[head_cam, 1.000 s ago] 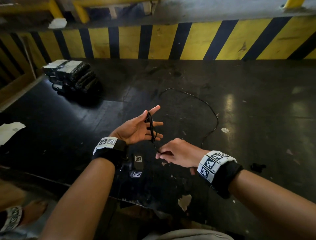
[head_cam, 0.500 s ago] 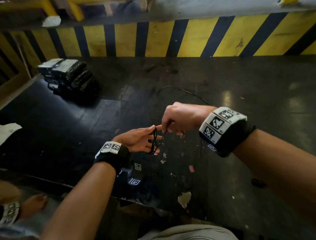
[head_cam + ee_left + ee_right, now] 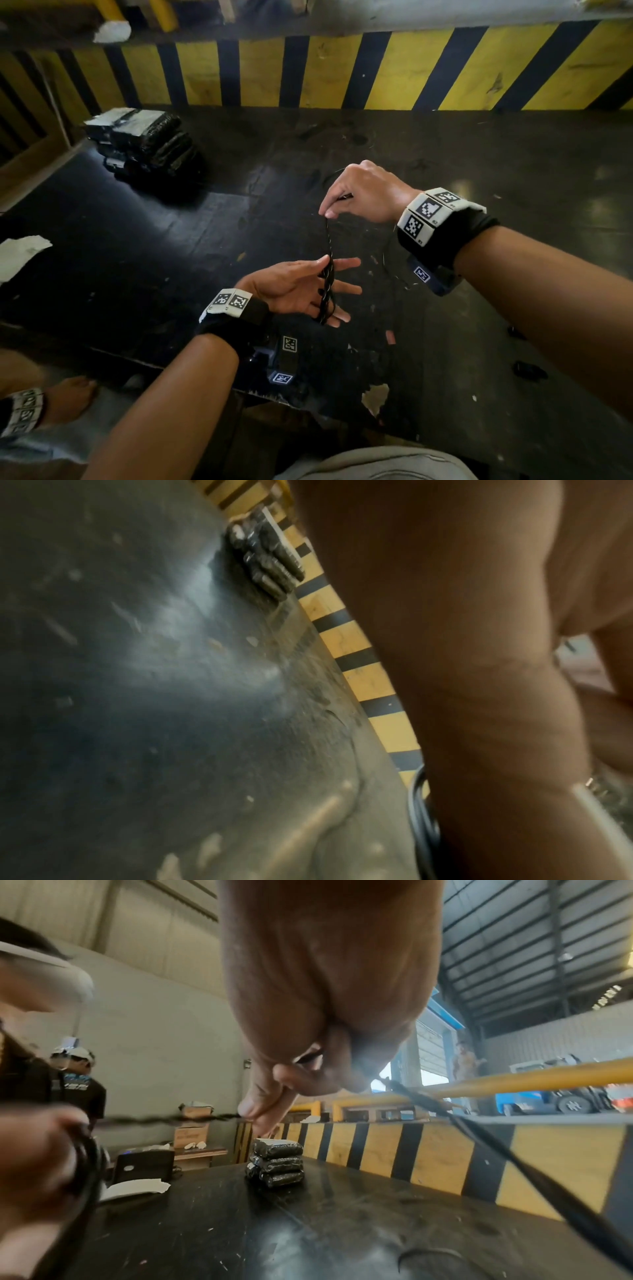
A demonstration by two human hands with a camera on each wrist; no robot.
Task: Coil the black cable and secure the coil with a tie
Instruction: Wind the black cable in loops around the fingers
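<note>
The black cable is looping around the straight fingers of the left hand, held flat and unclenched. Just above it, the right hand is pinching the strand taut. The cable is looking thin, light and limp, so it is probably best gripped close to the coil; slack is trailing onto the desk beneath the right wrist.

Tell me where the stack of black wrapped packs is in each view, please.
Head: stack of black wrapped packs, upper left, on the dark table.
Left wrist: top centre, beside the striped barrier.
Right wrist: centre, below the right hand's fingertips.
Shared landmark: the yellow and black striped barrier behind the table.
</note>
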